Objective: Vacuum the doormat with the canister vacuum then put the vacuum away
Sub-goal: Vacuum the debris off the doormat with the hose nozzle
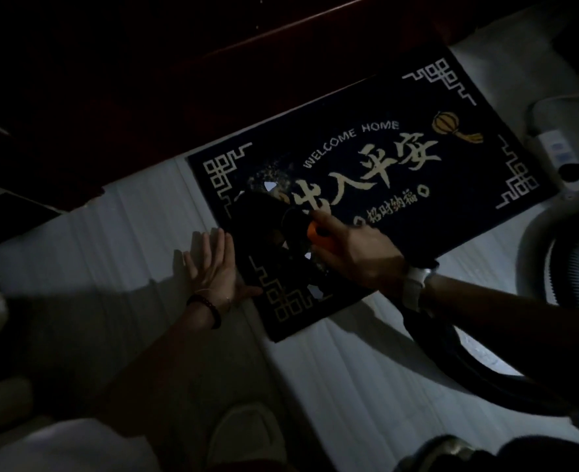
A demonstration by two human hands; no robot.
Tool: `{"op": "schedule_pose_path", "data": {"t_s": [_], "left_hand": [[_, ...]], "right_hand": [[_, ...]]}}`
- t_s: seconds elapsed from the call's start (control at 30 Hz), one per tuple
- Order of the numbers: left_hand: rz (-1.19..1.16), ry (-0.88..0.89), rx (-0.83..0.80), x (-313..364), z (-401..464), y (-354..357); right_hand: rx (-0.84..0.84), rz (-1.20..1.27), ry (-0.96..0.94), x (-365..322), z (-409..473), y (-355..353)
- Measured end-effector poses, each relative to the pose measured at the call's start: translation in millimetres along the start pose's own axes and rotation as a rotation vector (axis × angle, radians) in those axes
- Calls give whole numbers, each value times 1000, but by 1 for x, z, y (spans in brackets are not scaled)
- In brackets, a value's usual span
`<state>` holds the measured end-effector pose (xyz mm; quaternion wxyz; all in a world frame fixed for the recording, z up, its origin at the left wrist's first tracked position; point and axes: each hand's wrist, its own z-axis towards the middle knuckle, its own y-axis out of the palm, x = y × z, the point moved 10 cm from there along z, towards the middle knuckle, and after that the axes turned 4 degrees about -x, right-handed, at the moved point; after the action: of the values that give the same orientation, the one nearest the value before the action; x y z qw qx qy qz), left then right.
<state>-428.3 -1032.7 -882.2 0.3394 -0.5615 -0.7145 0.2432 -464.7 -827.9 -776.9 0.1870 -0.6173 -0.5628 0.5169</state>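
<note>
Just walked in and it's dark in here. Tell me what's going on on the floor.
A person is vacuuming a dark doormat. Their right hand grips the orange-accented vacuum nozzle over the mat's near corner, by a patch of debris. The left hand lies flat at the mat's edge. The canister vacuum sits beyond the mat's far end.

Dim floor [138,212] — the right hand [359,253] grips the orange-marked nozzle [274,229] on the doormat [417,185]; the left hand [213,267] lies flat, fingers spread, at the mat's left edge. Hose [478,376] near right — canister [560,144] far right.
</note>
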Motion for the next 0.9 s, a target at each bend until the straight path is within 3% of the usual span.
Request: {"op": "schedule_pose_path", "data": {"t_s": [0.33, 0.63, 0.8, 0.9], "left_hand": [[1, -106, 143, -17, -9, -1], [-30, -112, 102, -17, -11, 4], [-41, -110, 88, -22, -5, 7], [-52, -105, 80, -23, -2, 7]], "right_hand": [[-139, -38, -124, -14, -39, 31], [-74, 15, -65, -32, 17, 18], [-205, 37, -126, -29, -28, 40], [-160, -6, -99, -10, -46, 37]]}}
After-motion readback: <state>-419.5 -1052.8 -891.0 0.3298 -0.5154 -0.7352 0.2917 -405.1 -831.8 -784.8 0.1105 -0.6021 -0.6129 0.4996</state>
